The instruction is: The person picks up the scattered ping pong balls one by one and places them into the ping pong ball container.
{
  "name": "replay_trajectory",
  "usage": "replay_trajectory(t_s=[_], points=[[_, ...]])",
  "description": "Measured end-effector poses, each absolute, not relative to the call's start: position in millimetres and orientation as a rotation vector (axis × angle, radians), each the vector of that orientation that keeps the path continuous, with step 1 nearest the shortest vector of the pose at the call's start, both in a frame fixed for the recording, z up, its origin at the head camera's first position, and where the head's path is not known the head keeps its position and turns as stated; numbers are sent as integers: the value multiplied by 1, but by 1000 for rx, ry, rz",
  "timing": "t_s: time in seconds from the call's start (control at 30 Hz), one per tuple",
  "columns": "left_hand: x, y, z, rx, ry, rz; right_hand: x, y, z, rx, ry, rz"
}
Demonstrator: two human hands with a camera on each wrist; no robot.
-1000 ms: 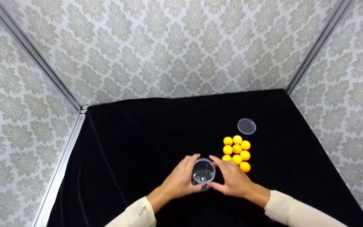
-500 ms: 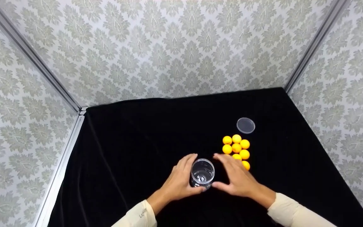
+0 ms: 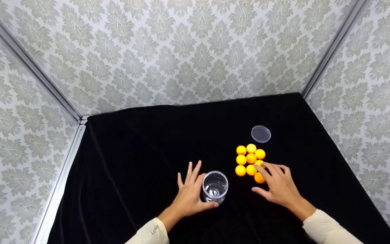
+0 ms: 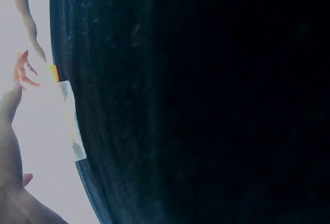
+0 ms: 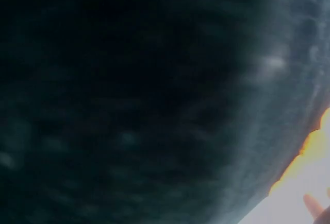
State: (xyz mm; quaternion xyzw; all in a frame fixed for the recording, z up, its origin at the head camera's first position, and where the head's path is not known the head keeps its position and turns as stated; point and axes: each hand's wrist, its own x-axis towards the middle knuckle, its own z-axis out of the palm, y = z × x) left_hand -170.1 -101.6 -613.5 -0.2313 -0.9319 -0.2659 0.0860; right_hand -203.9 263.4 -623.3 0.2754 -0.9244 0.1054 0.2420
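Note:
In the head view a clear plastic jar (image 3: 215,191) stands upright on the black cloth, its mouth uncovered. My left hand (image 3: 189,196) holds it from the left, thumb across the near side and index finger along the left side, the other fingers spread away. Several orange-yellow table tennis balls (image 3: 241,159) lie grouped to the right of the jar. Over their right edge is my right hand (image 3: 281,186), fingers loosely bent and thumb apart; contact with a ball cannot be told. The left wrist view shows the jar (image 4: 72,121) pale and overexposed.
A round clear lid (image 3: 261,134) lies flat behind the balls. Black cloth (image 3: 147,145) covers the table. Patterned wall panels (image 3: 195,51) with metal edge posts enclose the back and both sides. The right wrist view is mostly dark and blurred.
My right hand has left the jar's side and moved right to the balls. My left hand stays at the jar, with its outer fingers now spread. The view has shifted slightly.

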Motion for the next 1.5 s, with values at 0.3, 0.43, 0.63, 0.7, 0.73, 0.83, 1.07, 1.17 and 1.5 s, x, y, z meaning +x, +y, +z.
replay_trajectory(t_s=[0.3,0.43,0.63,0.7,0.73,0.83,1.07,1.17,1.5], points=[[-183,-105,-615,-682,-2670,-952,-203,265,-625,735,-2579,196],[-203,-108,-617,-663,-2608,-1216,-203,266,-624,737,-2583,190],[-216,-113,-626,-613,-2585,-1427,-203,266,-625,747,-2568,195],[-215,-114,-628,-601,-2596,-1396,-203,266,-625,751,-2569,191],[-216,-115,-628,-600,-2595,-1381,-203,266,-625,753,-2570,187],[-216,-115,-628,-599,-2599,-1354,-203,267,-625,752,-2570,180],[-217,-114,-625,-619,-2613,-1329,-203,268,-625,762,-2552,157],[-217,-113,-621,-628,-2613,-1328,-203,269,-625,767,-2541,145],[-215,-109,-602,-631,-2508,-1382,-202,268,-626,772,-2554,156]])
